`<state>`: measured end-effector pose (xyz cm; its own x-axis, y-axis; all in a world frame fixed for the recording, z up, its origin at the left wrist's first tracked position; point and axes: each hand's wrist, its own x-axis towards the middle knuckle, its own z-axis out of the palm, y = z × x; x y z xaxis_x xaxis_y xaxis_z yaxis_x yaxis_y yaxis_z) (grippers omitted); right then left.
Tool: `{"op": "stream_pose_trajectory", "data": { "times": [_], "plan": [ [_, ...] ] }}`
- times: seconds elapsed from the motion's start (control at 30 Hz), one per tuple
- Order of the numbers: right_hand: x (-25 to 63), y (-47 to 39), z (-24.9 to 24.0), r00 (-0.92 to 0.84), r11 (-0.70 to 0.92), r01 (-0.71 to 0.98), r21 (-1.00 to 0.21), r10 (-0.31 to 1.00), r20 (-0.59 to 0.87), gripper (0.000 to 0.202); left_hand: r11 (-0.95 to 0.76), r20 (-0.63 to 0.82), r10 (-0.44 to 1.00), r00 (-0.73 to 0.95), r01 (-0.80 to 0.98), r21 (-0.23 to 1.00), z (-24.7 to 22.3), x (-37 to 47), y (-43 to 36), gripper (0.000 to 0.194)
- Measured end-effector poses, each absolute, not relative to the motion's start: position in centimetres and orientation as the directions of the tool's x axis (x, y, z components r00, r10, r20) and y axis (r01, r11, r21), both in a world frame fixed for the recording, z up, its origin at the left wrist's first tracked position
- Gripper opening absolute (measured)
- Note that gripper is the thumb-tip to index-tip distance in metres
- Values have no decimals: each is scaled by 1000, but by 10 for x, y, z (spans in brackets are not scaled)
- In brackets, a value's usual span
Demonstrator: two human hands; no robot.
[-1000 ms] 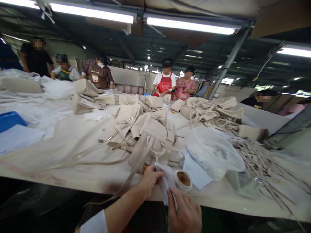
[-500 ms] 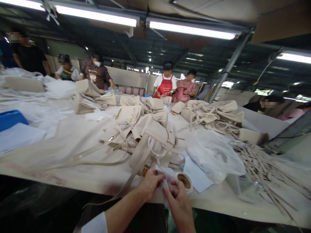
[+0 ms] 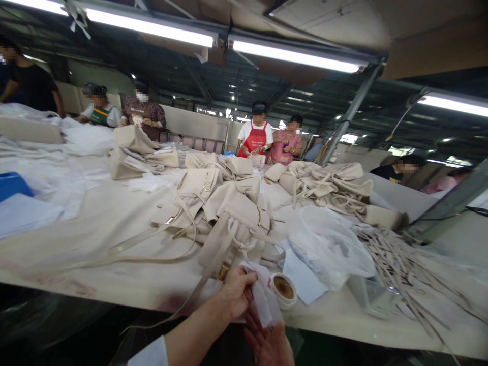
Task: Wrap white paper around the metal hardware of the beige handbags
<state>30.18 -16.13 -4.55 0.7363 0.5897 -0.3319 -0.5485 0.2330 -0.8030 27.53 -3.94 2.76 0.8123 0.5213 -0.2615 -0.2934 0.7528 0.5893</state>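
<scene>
Near the table's front edge, my left hand (image 3: 237,291) is closed, pinching a thin white sheet (image 3: 266,300) between thumb and fingers. The sheet hangs down towards my right hand (image 3: 269,340), which is turned palm up below it with fingers spread. The sheet's lower end meets that palm; I see no grip there. Just right of the sheet stands a small round white tub (image 3: 284,291) with something brown inside. Beyond my hands lies a heap of beige handbags (image 3: 236,203), with a strap and gold-coloured hardware (image 3: 223,271) close to my left fingers.
White paper sheets (image 3: 305,277), a crumpled clear plastic bag (image 3: 330,249), a clear box (image 3: 375,295) and a pile of thin beige straps (image 3: 400,259) lie to the right. More bags (image 3: 320,180) stand farther back. Several people work across the table, one in a red apron (image 3: 255,140).
My right hand has let go of its pinch on the white sheet, dropped lower and turned palm up with fingers spread. The sheet is more unfolded; my left hand still holds it.
</scene>
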Motion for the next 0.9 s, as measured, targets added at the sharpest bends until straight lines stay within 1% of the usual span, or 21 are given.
{"op": "stream_pose_trajectory", "data": {
  "times": [0.07,0.13,0.2,0.3,0.4,0.5,0.57,0.6,0.63,0.7,0.77,0.83,0.9],
  "plan": [
    [302,-152,-39,750,253,-542,-801,577,-325,63,735,-278,556,783,-307,604,25,275,-42,17],
    [305,-146,-32,781,240,-513,-824,528,-333,61,713,-279,590,757,-327,620,24,274,-44,17],
    [308,-144,-28,815,217,-476,-852,472,-335,58,714,-288,603,744,-342,610,25,273,-45,20],
    [308,-147,-31,876,236,-373,-897,409,-256,54,761,-324,589,740,-373,530,31,277,-40,25],
    [302,-149,-38,912,245,-260,-934,379,-154,48,801,-349,569,744,-404,442,40,287,-25,23],
    [299,-147,-44,933,178,-170,-969,346,-100,42,836,-367,528,766,-392,383,48,289,-10,20],
    [298,-146,-47,948,135,-83,-987,317,-36,38,853,-364,500,785,-374,364,49,281,-7,12],
    [298,-145,-48,950,125,-30,-992,312,11,35,858,-356,482,800,-348,379,47,275,-8,7],
    [298,-144,-49,947,123,26,-992,314,64,32,852,-343,469,814,-315,419,45,268,-10,13],
    [298,-142,-49,931,138,129,-982,325,168,25,788,-303,482,822,-255,560,37,254,-18,31],
    [297,-141,-48,908,141,206,-968,341,243,20,667,-267,550,791,-224,711,27,247,-25,39],
    [292,-142,-49,879,125,265,-956,377,293,20,579,-260,624,736,-213,787,20,246,-29,38],
    [285,-145,-50,840,90,306,-948,443,314,23,549,-281,656,700,-187,815,17,248,-29,35]
  ]
}}
